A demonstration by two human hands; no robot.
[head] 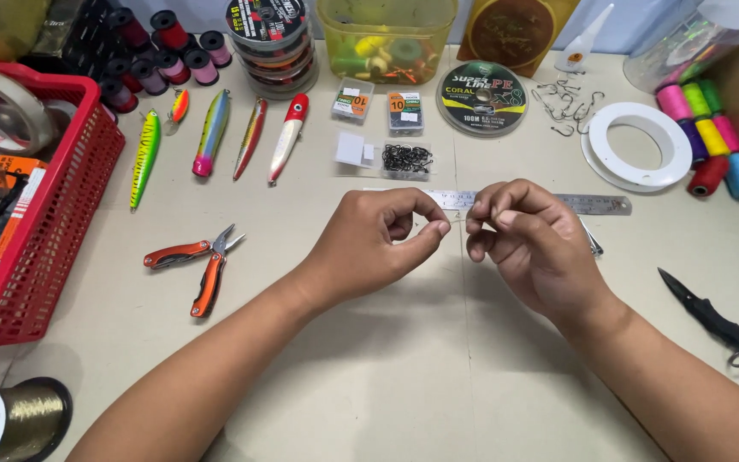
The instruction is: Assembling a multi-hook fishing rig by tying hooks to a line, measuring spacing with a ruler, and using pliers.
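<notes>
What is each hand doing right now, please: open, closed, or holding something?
Left hand: closed in a pinch, fingertips together; anything held is too small to tell.
Right hand: closed, fingers curled in a pinch; what it holds cannot be told.

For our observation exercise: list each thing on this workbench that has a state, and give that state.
Left hand: fingertips pinched shut, what it holds too small to tell.
Right hand: pinched likewise.
Orange-handled pliers: handles spread, lying flat.
Black folding knife: blade open.
Clear hook box: holds black hooks.
Red basket: upright, filled.

Both hands, left point(382, 235) and right point(523, 231), pinch fingertips together, nearly touching.
</notes>
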